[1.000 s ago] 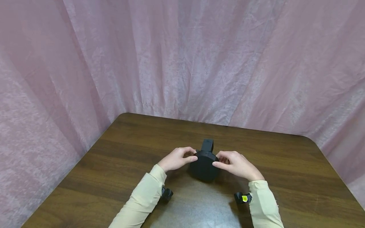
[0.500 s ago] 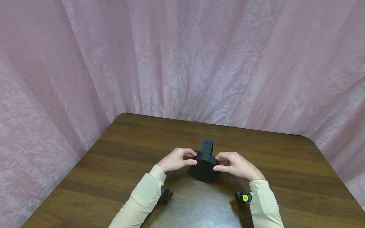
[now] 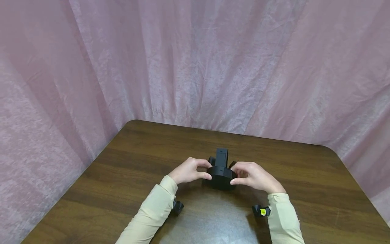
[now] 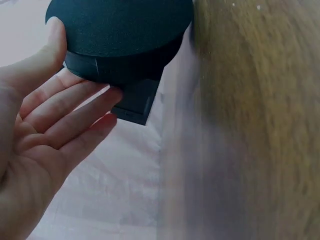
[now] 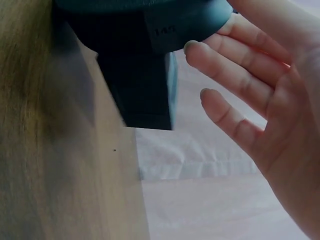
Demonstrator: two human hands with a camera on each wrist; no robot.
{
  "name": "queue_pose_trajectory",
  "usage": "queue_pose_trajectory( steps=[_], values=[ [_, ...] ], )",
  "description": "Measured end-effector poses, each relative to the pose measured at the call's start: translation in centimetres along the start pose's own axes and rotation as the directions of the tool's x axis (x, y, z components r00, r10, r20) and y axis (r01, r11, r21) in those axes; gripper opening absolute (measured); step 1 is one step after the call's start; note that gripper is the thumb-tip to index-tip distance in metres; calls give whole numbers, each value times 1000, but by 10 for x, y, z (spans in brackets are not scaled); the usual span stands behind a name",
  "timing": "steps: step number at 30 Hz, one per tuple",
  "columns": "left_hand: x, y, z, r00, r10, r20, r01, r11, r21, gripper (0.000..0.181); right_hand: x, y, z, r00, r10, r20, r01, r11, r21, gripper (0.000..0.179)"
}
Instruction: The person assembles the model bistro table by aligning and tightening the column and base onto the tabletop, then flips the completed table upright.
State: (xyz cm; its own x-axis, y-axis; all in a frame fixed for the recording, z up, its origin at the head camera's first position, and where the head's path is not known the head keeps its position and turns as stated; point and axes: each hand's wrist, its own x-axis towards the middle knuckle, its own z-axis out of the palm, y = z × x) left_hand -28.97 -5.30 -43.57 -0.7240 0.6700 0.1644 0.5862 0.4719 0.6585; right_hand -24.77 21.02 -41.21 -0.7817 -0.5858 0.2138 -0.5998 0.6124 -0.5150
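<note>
A black thing with a round, thick disc body (image 3: 221, 183) stands near the middle of the wooden table. Behind the disc rises a rectangular black block (image 3: 221, 157), and small dark parts show on both sides of it. My left hand (image 3: 192, 170) pinches the disc's left edge, its thumb (image 4: 57, 37) on the flat face and fingers behind the rim. On the opposite edge, my right hand (image 3: 254, 176) pinches it likewise, its lower fingers (image 5: 220, 107) spread free of the block. Small characters mark the rim (image 5: 165, 31) in the right wrist view.
The brown wooden table (image 3: 158, 145) has rounded far corners, with a pink curtain (image 3: 195, 67) hanging right behind it. A black camera (image 3: 177, 206) sits at the left wrist, and another (image 3: 260, 211) with a yellow label at the right.
The disc has tipped, so its flat face looks narrower and more of its rim shows. Dark parts beside the block have come into view. Both hands keep hold, thumbs slightly lower.
</note>
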Motion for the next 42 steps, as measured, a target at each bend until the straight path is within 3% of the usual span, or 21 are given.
queue_pose_trajectory(
  steps=[8, 16, 26, 33, 37, 42],
  values=[
    [0, 2, -2, 993, 122, -5, -120, 984, 130, 40, 0, -7, -2, 998, -56, 7, 56, 995, -77, 25],
    [1, 8, -1, 976, 213, 37, -216, 956, 196, 33, 1, -18, -4, 997, -17, 78, 28, 990, -139, 32],
    [-1, 12, 4, 971, 234, 43, -237, 945, 224, 35, -1, -22, -6, 979, 46, 196, -16, 988, -151, 28],
    [-2, 15, 5, 960, 271, 71, -280, 920, 274, 36, -3, -25, -10, 951, 94, 294, -80, 995, -58, 16],
    [-2, 15, 5, 957, 276, 92, -291, 916, 278, 35, -3, -26, -10, 950, 76, 303, -62, 996, -58, 15],
    [-2, 10, 5, 953, 277, 124, -300, 922, 245, 30, -2, -25, -7, 959, 48, 280, -4, 988, -156, 14]
  ],
)
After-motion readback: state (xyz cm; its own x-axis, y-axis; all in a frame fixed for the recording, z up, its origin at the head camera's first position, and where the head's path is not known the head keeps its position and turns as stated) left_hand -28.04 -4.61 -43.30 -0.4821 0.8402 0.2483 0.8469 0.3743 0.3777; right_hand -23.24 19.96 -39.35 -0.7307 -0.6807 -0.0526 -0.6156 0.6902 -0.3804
